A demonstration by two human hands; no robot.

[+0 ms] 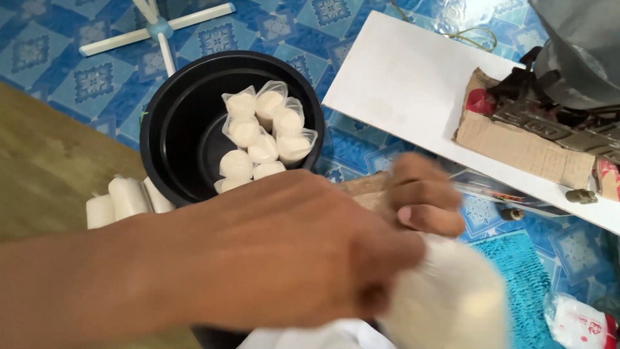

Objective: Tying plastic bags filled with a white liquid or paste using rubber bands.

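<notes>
Both hands' grip (387,258) clamps a blurred white bag (452,304) beside the black pot (174,123).

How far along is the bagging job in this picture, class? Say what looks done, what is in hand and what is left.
Done: about nine small filled bags already lie in the black pot.
In hand: both hands, left hand and right hand, work on a blurred clear bag of white filling; the grip is too blurred to tell exactly.
Left: several white pieces sit beside the pot, outside it.
</notes>
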